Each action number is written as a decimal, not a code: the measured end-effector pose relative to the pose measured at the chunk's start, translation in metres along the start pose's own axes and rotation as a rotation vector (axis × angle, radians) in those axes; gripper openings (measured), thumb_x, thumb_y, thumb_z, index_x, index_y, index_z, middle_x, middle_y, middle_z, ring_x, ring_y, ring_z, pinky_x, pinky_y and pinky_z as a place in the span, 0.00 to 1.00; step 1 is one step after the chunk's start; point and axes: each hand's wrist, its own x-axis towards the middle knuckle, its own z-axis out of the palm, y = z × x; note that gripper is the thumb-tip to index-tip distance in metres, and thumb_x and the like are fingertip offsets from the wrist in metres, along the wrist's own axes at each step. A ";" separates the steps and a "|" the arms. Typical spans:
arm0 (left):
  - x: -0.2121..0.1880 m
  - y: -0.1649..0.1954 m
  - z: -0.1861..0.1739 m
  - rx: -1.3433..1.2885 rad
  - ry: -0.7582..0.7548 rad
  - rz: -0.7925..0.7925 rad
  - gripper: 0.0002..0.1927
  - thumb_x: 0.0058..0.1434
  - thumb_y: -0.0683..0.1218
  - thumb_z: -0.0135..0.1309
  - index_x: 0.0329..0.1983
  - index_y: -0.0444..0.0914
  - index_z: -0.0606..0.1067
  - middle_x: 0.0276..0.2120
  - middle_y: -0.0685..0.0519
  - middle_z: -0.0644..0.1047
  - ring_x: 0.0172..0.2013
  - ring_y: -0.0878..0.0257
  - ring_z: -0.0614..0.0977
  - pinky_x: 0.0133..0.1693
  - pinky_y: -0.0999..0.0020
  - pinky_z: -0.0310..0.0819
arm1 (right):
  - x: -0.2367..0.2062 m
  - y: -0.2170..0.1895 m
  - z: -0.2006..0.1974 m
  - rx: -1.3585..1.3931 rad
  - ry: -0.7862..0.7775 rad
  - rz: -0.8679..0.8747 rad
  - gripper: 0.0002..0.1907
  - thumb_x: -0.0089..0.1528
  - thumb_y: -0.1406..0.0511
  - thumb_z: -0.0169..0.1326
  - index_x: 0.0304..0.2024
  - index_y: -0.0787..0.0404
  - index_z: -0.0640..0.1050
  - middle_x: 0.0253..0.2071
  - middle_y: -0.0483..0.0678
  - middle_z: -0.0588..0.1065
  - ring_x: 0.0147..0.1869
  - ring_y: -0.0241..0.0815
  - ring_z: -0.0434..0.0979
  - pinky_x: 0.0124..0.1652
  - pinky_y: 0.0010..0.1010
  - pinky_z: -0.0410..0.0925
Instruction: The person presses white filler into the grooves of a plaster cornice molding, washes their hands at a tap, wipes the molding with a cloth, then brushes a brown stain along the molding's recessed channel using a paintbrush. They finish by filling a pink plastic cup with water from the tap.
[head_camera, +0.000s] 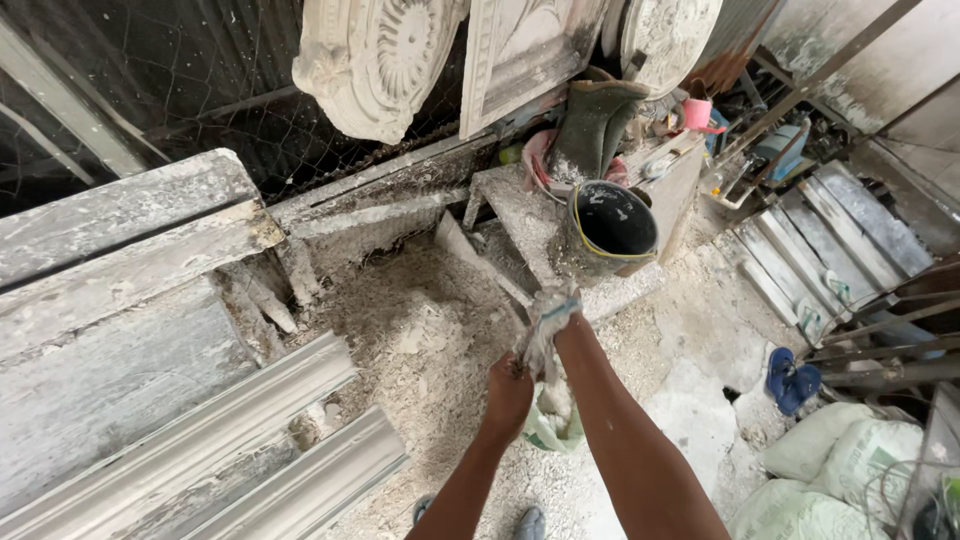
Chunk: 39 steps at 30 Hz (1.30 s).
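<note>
My left hand (508, 392) is closed on the lower end of a dirty whitish rag (540, 338). My right hand (562, 312) grips the upper end of the same rag, mostly wrapped in the cloth. The rag stretches between both hands above the plaster-covered ground. Below my hands a crumpled pale green bag (552, 424) lies on the floor. Just beyond my right hand stands a dark bucket (608, 232), spattered with plaster and tilted on a dusty ledge.
Plaster cornice lengths (250, 450) and dusty boards (120, 240) lie at left. Ornate plaster castings (385, 60) lean against wire mesh above. Green rubber boots (595, 125) stand behind the bucket. Blue sandals (792, 378), white sacks (840, 465) and metal rods (880, 350) lie at right.
</note>
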 end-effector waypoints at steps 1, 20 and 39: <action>-0.003 0.010 -0.004 0.023 -0.009 -0.108 0.08 0.65 0.36 0.47 0.45 0.36 0.74 0.32 0.50 0.79 0.24 0.69 0.71 0.22 0.71 0.64 | 0.000 0.008 -0.007 -0.084 -0.024 -0.027 0.16 0.70 0.57 0.41 0.54 0.54 0.73 0.39 0.52 0.77 0.40 0.50 0.78 0.41 0.43 0.72; 0.056 0.005 -0.004 0.801 -0.042 0.160 0.07 0.61 0.38 0.53 0.40 0.30 0.76 0.35 0.40 0.80 0.34 0.53 0.84 0.37 0.57 0.78 | -0.008 0.064 -0.089 -1.666 -0.622 -0.819 0.07 0.62 0.68 0.50 0.40 0.59 0.79 0.35 0.52 0.80 0.38 0.48 0.82 0.38 0.39 0.75; 0.027 0.028 -0.031 1.048 -0.251 0.002 0.33 0.70 0.43 0.45 0.69 0.23 0.45 0.53 0.27 0.70 0.48 0.42 0.80 0.43 0.58 0.81 | -0.061 0.109 -0.037 -1.013 0.016 -0.487 0.08 0.72 0.56 0.42 0.47 0.45 0.72 0.53 0.61 0.78 0.56 0.55 0.80 0.59 0.43 0.69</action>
